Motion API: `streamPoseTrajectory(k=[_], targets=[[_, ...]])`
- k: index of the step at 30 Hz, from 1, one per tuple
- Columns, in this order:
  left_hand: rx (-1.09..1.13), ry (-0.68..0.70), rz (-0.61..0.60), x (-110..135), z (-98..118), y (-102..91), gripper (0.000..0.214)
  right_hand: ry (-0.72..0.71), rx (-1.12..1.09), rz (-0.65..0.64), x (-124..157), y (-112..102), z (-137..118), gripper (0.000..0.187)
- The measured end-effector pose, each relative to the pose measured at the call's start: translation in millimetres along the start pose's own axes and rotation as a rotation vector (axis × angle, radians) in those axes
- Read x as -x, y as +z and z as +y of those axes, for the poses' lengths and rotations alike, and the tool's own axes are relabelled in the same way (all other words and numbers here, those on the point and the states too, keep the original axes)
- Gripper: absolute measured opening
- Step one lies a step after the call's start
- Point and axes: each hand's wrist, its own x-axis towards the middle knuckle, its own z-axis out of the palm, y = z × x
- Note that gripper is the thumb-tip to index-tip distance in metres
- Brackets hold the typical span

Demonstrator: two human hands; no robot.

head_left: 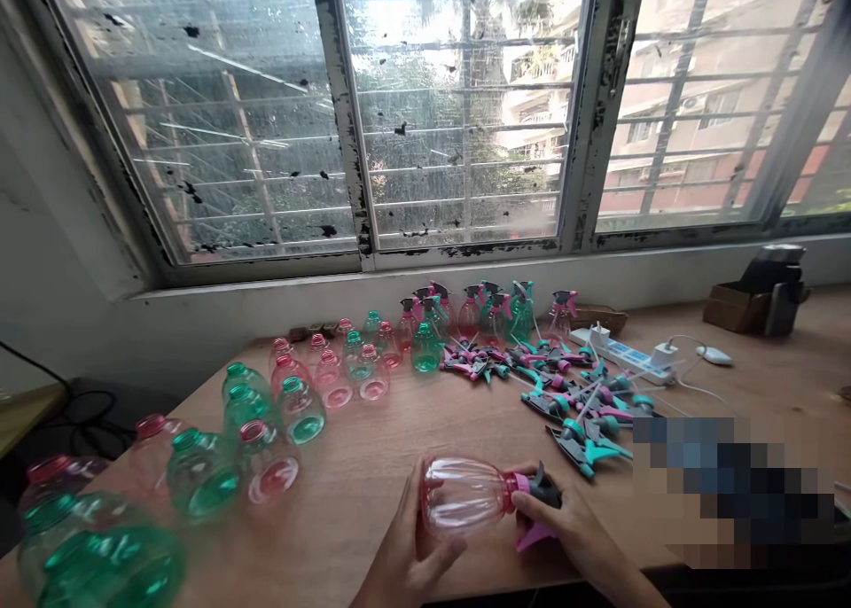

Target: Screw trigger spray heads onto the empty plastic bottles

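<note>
A clear pink spray bottle (465, 496) lies on its side between my hands, just above the table's front edge. My left hand (420, 537) is wrapped round the bottle's base, thumb below it. At the neck, my right hand (558, 515) grips the black and pink trigger sprayer head (543, 488), with the thumb on the pink collar. The head sits against the bottle's mouth; whether it is screwed tight I cannot tell. A pile of loose sprayer heads (598, 400), pink, teal and black, lies beyond my right hand.
Several open green and pink bottles (302, 409) stand along the left side of the wooden table (359, 519). Bottles with sprayers (495, 315) stand by the window wall. A white power strip (625, 355) and a brown box (737, 307) are at the right.
</note>
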Motion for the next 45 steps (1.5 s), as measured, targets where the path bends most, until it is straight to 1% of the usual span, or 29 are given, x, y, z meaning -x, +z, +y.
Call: streamPoseTrajectory(k=[4,6,7,10,12,15,17,21,24,27,29,33,37,39,42,45], targets=[[-0.050,0.070,0.050,-2.0,-3.8,-1.7,0.082,0.014,0.027,0.006,-0.2,-0.3,-0.7,0.042],[-0.064,0.060,0.019,-2.3,-5.9,-3.2,0.080,0.027,0.041,0.007,-0.6,-0.7,-0.6,0.044],[-0.070,0.051,-0.001,-2.2,-6.2,-3.9,0.083,0.032,0.047,0.006,-0.7,-0.8,-0.5,0.044],[-0.073,0.029,-0.021,-1.2,-4.4,-5.2,0.102,0.029,0.065,0.021,-0.6,-1.2,-0.9,0.043],[-0.027,0.013,-0.027,-1.0,-3.1,-5.6,0.107,0.019,0.077,0.044,-0.2,-1.1,-2.0,0.043],[0.057,0.011,-0.038,-3.0,-5.0,-6.0,0.093,0.021,0.100,0.046,0.1,-1.2,-3.1,0.043],[0.068,0.025,-0.031,-5.0,-7.7,-5.9,0.089,0.032,0.101,0.038,-0.4,-1.9,-2.6,0.044],[0.048,0.057,-0.020,-6.3,-10.7,-5.1,0.092,0.046,0.077,0.046,-2.3,-4.1,0.1,0.045],[0.065,0.062,-0.012,-5.2,-10.3,-4.8,0.089,0.040,0.125,0.021,-3.3,-4.9,1.6,0.048],[0.058,0.052,-0.039,-3.8,-9.4,-4.8,0.098,0.036,0.156,0.022,-3.7,-4.9,3.4,0.051],[0.061,0.049,-0.038,-3.1,-8.7,-4.7,0.098,0.032,0.163,0.034,-3.5,-5.0,4.7,0.053],[0.232,0.036,-0.002,-3.6,-5.4,-4.6,0.084,0.048,0.162,0.033,-3.1,-6.3,5.8,0.056],[0.364,-0.010,-0.055,-4.7,-0.9,-4.5,0.082,0.055,0.185,0.025,-4.5,-7.1,6.1,0.060],[0.397,-0.018,-0.054,-4.1,0.9,-4.0,0.086,0.056,0.166,0.039,-5.7,-6.7,6.3,0.063],[0.371,0.011,-0.043,-2.3,3.4,-2.9,0.090,0.045,0.155,0.066,-6.4,-5.8,5.8,0.065],[0.300,0.021,-0.068,-2.1,5.3,-2.3,0.088,0.042,0.137,0.043,-5.4,-5.3,4.7,0.065]])
